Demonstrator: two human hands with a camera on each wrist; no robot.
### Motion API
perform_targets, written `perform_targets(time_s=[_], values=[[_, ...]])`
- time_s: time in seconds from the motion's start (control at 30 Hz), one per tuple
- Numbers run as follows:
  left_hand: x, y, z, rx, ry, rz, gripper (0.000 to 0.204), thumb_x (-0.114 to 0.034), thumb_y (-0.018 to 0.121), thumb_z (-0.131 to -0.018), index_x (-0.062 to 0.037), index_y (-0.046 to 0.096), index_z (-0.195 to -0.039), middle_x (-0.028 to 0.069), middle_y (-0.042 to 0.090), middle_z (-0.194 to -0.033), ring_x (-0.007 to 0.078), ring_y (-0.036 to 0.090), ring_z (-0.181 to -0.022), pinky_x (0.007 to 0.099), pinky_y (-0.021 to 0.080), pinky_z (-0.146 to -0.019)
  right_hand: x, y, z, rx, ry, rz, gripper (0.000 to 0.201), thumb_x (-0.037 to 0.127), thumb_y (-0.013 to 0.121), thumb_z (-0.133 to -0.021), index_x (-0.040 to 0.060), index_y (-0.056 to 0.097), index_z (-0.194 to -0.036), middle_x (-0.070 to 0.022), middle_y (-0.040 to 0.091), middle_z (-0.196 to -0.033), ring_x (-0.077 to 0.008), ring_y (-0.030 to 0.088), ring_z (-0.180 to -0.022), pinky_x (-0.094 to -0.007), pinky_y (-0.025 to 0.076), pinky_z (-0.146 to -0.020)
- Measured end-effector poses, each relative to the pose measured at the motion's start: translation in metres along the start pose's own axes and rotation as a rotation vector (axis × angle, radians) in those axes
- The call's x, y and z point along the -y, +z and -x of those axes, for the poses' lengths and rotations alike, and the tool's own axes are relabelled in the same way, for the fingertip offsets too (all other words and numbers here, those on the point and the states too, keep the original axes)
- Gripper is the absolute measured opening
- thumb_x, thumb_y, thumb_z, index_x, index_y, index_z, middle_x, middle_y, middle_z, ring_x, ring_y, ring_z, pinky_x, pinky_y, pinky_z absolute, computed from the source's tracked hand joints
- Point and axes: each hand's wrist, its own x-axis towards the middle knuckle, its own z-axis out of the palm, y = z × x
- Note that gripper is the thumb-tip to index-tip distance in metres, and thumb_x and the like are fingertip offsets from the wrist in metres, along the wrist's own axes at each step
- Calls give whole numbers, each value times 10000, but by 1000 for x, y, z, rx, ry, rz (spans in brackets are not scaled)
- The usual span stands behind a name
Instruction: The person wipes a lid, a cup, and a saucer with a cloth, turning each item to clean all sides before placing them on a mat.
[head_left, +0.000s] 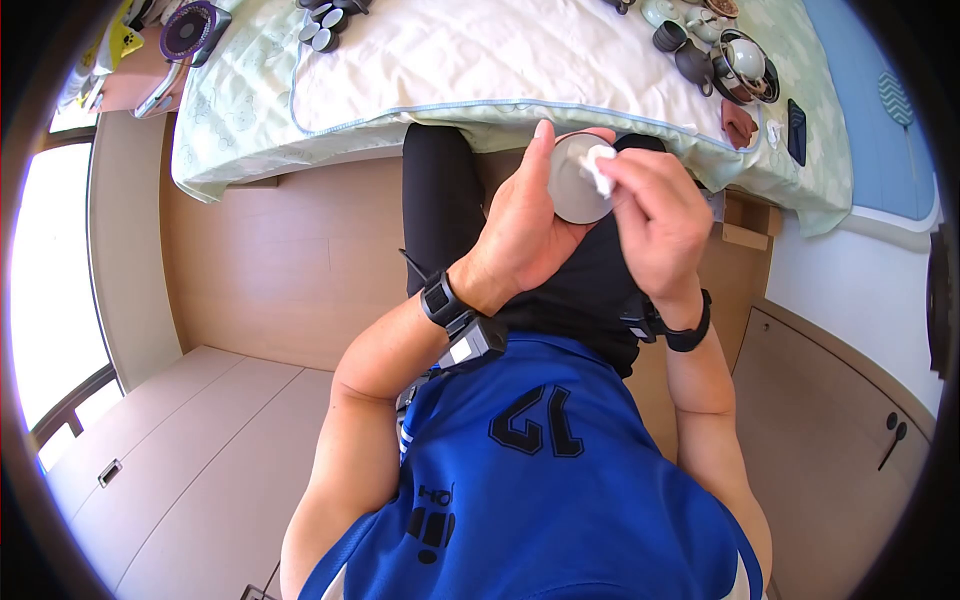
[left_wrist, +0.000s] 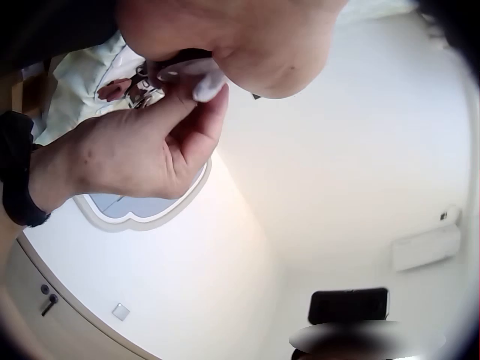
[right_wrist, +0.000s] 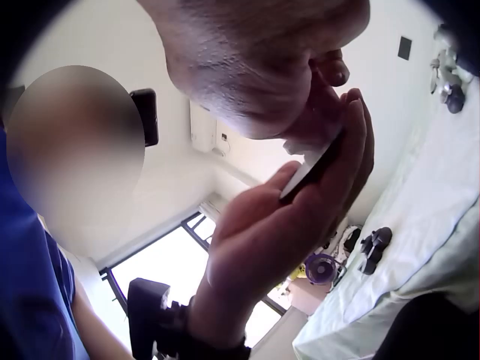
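Above the lap, the left hand (head_left: 520,220) holds a round, flat greyish disc (head_left: 568,198) by its edge, thumb on the near side and fingers behind. A white wad (head_left: 602,170), soft like tissue or cotton, is pinched between the thumb and fingers of the right hand (head_left: 665,215) and overlaps the disc's right part. In the left wrist view the wad (left_wrist: 210,85) pokes out from the right fingertips, close under the left hand. Seen nearly edge-on in the right wrist view, the disc (right_wrist: 309,174) lies along the left palm and fingers.
Ahead is a table with a white quilted cloth (head_left: 430,70). Small dark cups (head_left: 325,38) stand at its back left. On the right are a dark teapot (head_left: 692,65), a reddish-brown cloth (head_left: 738,124) and a phone (head_left: 796,132). A purple fan (head_left: 187,33) is at far left.
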Motion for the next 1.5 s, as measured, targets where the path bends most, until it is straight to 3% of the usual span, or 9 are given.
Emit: perform_targets(time_s=[0.1,0.27,0.37,0.57,0.77,0.93,1.07,1.2,1.5], values=[[2,-1,0,7,69,-157,623,-543,320,-1160,-35,580,-1410,147,669,-1332,234,637,-1235,409,525,-1082,-4,13,11,-21,-114,87,308,-146,753,-771,-7,749,-1046,-116,707,-973,-263,716,-833,-353,570,-698],[0,-7,0,21,47,-166,672,-587,285,-1148,-41,556,-1430,188,670,-1326,278,645,-1241,439,519,-1102,15,13,23,154,235,-344,225,-168,696,-852,-33,754,-1023,-130,746,-1021,-211,717,-837,-298,564,-755],[-4,-6,1,24,-22,-40,708,-624,265,-1136,-48,536,-1445,190,668,-1328,288,646,-1243,450,515,-1109,8,19,24,-3,218,-466,186,-131,728,-869,-10,758,-1006,-114,753,-965,-192,712,-802,-279,550,-687],[-1,-1,1,2,-54,-130,714,-634,282,-1135,-54,626,-1371,109,691,-1226,212,651,-1179,402,537,-1036,18,19,4,-48,8,-150,258,-99,756,-859,-16,743,-1103,-141,731,-1017,-284,737,-881,-363,593,-789],[-2,5,0,-28,26,-228,661,-579,307,-1154,-46,624,-1386,87,678,-1246,187,647,-1161,361,539,-1009,-2,21,1,-98,-70,66,244,-103,757,-806,-9,730,-1031,-143,734,-1003,-339,724,-937,-392,582,-807],[-13,7,-3,7,64,-311,576,-520,378,-1161,-43,616,-1379,116,691,-1238,158,657,-1089,344,557,-921,-4,29,-2,-107,20,-111,229,-95,764,-799,-5,741,-1008,-128,727,-981,-325,707,-882,-383,573,-789],[-22,-3,-10,51,133,-396,481,-377,417,-1173,7,590,-1405,193,709,-1237,256,682,-1180,396,544,-1055,-3,28,1,122,-19,-176,226,-84,759,-823,8,745,-1029,-110,719,-951,-307,713,-868,-371,575,-791],[-30,-5,-5,-73,198,-359,444,-341,457,-1164,12,605,-1390,169,694,-1268,254,682,-1199,388,548,-1047,-21,16,0,-36,115,-53,233,-104,744,-842,7,760,-1046,-116,734,-982,-280,728,-854,-338,582,-762],[-26,-17,-5,-45,90,-218,527,-462,442,-1149,-10,592,-1375,158,694,-1282,281,652,-1245,421,516,-1109,0,34,11,98,101,-202,225,-74,774,-820,9,748,-1028,-127,712,-1002,-330,716,-934,-384,583,-825]])
